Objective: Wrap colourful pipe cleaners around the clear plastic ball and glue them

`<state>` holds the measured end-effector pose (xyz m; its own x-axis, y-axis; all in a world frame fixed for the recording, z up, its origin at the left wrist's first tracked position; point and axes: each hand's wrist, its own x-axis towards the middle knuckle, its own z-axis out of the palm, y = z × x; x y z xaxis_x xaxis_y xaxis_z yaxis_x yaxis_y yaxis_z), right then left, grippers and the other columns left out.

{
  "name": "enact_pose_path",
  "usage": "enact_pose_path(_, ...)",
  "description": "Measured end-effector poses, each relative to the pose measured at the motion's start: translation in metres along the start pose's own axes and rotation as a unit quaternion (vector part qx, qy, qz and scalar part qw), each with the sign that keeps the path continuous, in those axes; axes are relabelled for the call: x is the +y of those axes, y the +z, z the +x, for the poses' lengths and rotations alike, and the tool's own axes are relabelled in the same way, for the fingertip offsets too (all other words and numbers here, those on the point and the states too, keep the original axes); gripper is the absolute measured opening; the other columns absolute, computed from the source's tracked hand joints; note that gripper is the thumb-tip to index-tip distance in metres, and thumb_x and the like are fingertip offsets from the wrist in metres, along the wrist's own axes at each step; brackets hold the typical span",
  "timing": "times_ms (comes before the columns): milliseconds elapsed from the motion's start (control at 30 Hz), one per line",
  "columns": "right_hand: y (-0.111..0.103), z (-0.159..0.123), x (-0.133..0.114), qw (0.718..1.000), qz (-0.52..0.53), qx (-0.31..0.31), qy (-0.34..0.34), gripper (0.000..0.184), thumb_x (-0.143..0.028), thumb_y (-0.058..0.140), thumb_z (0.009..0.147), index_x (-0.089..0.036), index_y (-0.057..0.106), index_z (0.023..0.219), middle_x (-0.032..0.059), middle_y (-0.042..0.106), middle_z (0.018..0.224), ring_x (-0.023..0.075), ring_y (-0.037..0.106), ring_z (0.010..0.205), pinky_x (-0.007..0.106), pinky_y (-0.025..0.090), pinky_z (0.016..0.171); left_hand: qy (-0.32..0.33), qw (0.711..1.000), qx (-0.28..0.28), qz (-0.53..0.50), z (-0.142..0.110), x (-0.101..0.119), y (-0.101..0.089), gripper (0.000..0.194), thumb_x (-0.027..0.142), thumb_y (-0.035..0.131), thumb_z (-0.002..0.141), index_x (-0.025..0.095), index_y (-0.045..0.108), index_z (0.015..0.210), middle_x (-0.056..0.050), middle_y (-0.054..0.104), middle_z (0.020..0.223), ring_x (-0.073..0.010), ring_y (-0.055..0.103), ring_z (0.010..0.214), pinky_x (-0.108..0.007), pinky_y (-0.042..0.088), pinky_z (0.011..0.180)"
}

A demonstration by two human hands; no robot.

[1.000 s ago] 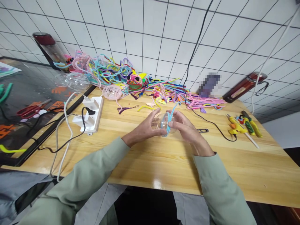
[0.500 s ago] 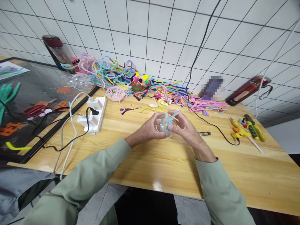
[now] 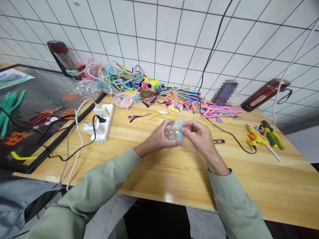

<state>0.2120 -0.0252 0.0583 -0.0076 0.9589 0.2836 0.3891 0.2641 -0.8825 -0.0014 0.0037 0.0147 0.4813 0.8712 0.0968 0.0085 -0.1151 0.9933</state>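
Near side: bare wood of the table (image 3: pixel 154 179), with green sleeves (image 3: pixel 109 176) reached in over its edge. Over the middle of the table, a clear ball (image 3: pixel 173 132) is cupped from the side by the left hand (image 3: pixel 160 135), thumb below, fingers above. Ball see-through, rounded, glossy; its right side is crossed top to bottom by a fuzzy light blue strip (image 3: pixel 179 132), one end poking up above. A greyer blue band is seen on the left part. The strip is pinched by the thumb and fingertips of the right hand (image 3: pixel 200 136). Just right of that hand, a dark metal clip (image 3: pixel 219 141); further right, a yellow glue gun (image 3: pixel 256 138) and green-and-yellow pliers (image 3: pixel 274 135). Left, a white power strip (image 3: pixel 103 124). Behind, colourful fuzzy stems (image 3: pixel 119 78) are heaped along the tiled wall (image 3: pixel 169 43)
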Motion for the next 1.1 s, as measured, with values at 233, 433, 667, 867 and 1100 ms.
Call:
enact_pose_path(233, -0.004, 0.001, -0.004, 0.999, 0.029, -0.040, 0.008, 0.034, -0.056, 0.089, 0.089, -0.024, 0.077, 0.084, -0.0025, 0.060, 0.073, 0.0174, 0.053, 0.071, 0.036, 0.045, 0.072, -0.010, 1.000, -0.015, -0.003, -0.001, 0.001, 0.002, 0.105, 0.047, 0.106, 0.069, 0.023, 0.055, 0.158, -0.021, 0.058, 0.171, -0.0412, 0.069, 0.149, -0.057, 0.063, 0.122)
enact_pose_path(433, -0.001, 0.002, 0.010, 0.997, 0.062, -0.026, 0.028, 0.039, -0.061, 0.091, 0.090, -0.024, 0.079, 0.088, -0.0007, 0.067, 0.078, 0.0177, 0.056, 0.071, 0.035, 0.050, 0.070, -0.024, 0.999, -0.019, -0.031, 0.001, 0.001, 0.001, 0.106, 0.050, 0.106, 0.069, 0.023, 0.053, 0.156, -0.020, 0.057, 0.170, -0.0379, 0.073, 0.142, -0.050, 0.066, 0.112)
enact_pose_path(667, -0.032, -0.003, -0.003, 0.953, -0.173, -0.016, -0.248, 0.058, -0.040, 0.081, 0.108, -0.040, 0.067, 0.164, 0.0122, 0.068, 0.164, 0.0333, 0.071, 0.138, 0.050, 0.067, 0.104, -0.068, 0.990, -0.089, -0.080, 0.003, 0.007, -0.005, 0.102, 0.046, 0.103, 0.072, 0.020, 0.053, 0.156, -0.019, 0.069, 0.152, -0.0364, 0.075, 0.130, -0.043, 0.066, 0.095)
enact_pose_path(867, -0.040, -0.027, -0.030, 0.866, -0.329, 0.001, -0.376, 0.084, -0.018, 0.074, 0.111, -0.047, 0.041, 0.183, 0.0137, 0.056, 0.182, 0.0262, 0.084, 0.110, 0.042, 0.071, 0.090, -0.061, 0.989, -0.122, -0.065, 0.002, 0.012, -0.008, 0.087, 0.040, 0.100, 0.074, 0.019, 0.061, 0.149, -0.017, 0.072, 0.147, -0.0345, 0.076, 0.126, -0.045, 0.064, 0.100)
enact_pose_path(1100, -0.040, -0.034, -0.032, 0.831, -0.370, -0.102, -0.402, 0.041, -0.005, 0.068, 0.111, -0.026, 0.071, 0.146, 0.0163, 0.082, 0.150, 0.0259, 0.088, 0.113, 0.035, 0.070, 0.086, -0.075, 0.982, -0.166, -0.054, 0.001, 0.014, -0.008, 0.089, 0.046, 0.100, 0.073, 0.017, 0.059, 0.147, -0.012, 0.073, 0.133, -0.0254, 0.076, 0.105, -0.036, 0.062, 0.084)
